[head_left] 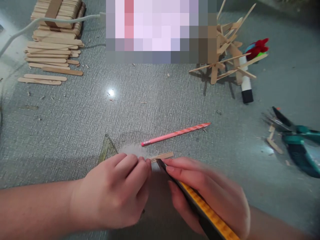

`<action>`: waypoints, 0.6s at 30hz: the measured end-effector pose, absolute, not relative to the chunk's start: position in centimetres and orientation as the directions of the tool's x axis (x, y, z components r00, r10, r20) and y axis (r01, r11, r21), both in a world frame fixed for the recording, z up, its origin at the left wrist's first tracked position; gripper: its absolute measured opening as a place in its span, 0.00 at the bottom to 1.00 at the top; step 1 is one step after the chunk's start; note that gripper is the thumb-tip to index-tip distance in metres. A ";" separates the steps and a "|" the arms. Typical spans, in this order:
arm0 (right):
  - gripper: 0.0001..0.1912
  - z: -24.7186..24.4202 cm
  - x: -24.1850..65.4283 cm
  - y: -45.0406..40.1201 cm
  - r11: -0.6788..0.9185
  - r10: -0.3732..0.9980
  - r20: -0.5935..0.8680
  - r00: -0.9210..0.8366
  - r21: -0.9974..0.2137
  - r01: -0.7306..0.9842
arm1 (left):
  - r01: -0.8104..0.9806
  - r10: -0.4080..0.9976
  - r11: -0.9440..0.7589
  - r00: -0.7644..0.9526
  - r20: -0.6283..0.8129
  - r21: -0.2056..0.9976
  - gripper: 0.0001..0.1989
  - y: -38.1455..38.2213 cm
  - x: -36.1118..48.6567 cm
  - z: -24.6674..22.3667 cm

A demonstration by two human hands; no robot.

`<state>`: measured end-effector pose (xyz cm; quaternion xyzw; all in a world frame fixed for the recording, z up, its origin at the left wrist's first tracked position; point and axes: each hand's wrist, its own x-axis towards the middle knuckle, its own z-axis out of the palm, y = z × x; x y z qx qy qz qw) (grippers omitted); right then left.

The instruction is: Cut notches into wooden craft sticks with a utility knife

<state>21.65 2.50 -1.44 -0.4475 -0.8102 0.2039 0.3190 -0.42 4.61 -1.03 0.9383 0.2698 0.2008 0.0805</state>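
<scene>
My left hand (pixel 120 190) is closed on a small wooden stick (pixel 163 155), whose free end points right past my fingertips. My right hand (pixel 207 190) is wrapped round a yellow and black utility knife (pixel 207 210). The knife's dark tip touches the stick just beside my left fingertips. A pink striped pencil (pixel 176 134) lies on the table just beyond both hands. Partly behind my left hand is a clear triangular ruler (pixel 107 149).
Craft sticks (pixel 50 55) lie stacked and in rows at the back left, crossed by a white cable (pixel 32 24). A stick structure (pixel 228 53) and a white marker (pixel 246 78) are back right. Green-handled pliers (pixel 297 146) lie at the right near stick scraps (pixel 274 145).
</scene>
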 end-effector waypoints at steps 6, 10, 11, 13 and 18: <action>0.14 -1.4 21.4 2.1 0.517 0.854 0.319 -0.411 -0.608 0.602 | 0.457 0.529 -0.845 0.785 0.322 0.277 0.07 4.5 -0.2 -1.5; 0.15 -1.0 21.3 1.8 0.506 0.857 0.286 -0.430 -0.627 0.592 | 0.455 0.553 -0.821 0.785 0.280 0.345 0.07 4.7 0.0 -1.4; 0.15 -1.0 21.2 1.7 0.498 0.861 0.276 -0.428 -0.629 0.597 | 0.460 0.561 -0.814 0.780 0.278 0.354 0.07 4.7 0.0 -1.4; 0.15 -0.9 21.2 1.5 0.487 0.868 0.266 -0.420 -0.628 0.608 | 0.470 0.577 -0.801 0.771 0.270 0.370 0.09 4.6 0.1 -1.3; 0.15 -1.2 21.3 1.2 0.451 0.889 0.268 -0.370 -0.651 0.611 | 0.479 0.604 -0.773 0.756 0.252 0.415 0.10 4.4 0.0 -1.3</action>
